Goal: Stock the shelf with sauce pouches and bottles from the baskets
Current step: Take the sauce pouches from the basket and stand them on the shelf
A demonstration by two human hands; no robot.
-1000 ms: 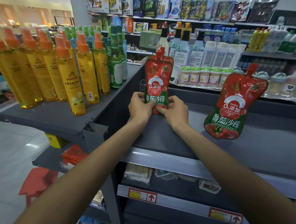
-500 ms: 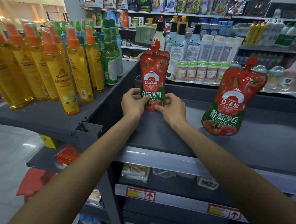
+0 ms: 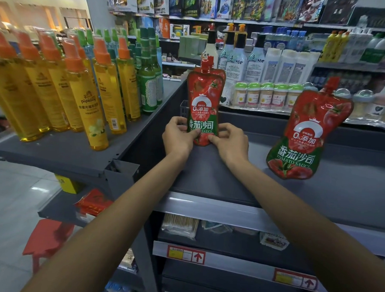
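Head view: what does the sauce pouch look like?

– Red with a red screw spout on top, tomato pictures, a white ring and a green band printed "TOMATO SAUCE". It stands upright near the back left corner of the grey shelf, close to the shelf's left edge (a second outline at its shoulder may be another pouch behind it; I cannot tell).

– And the hands?

– Both arms reach forward. The left hand pinches the pouch's lower left side, thumb on the front. The right hand pinches the lower right side the same way, fingers curled.

– Anything else on that shelf?

– A second pouch of the same kind, well apart toward the right, tilted with its spout leaning right.

– The surroundings?

– A shop aisle. Yellow bottles with orange caps and green bottles crowd the neighbouring shelf to the left. Price tags with red arrows sit on the lower shelf edges, a red stool stands on the pale tiled floor, and stocked shelves fill the background.
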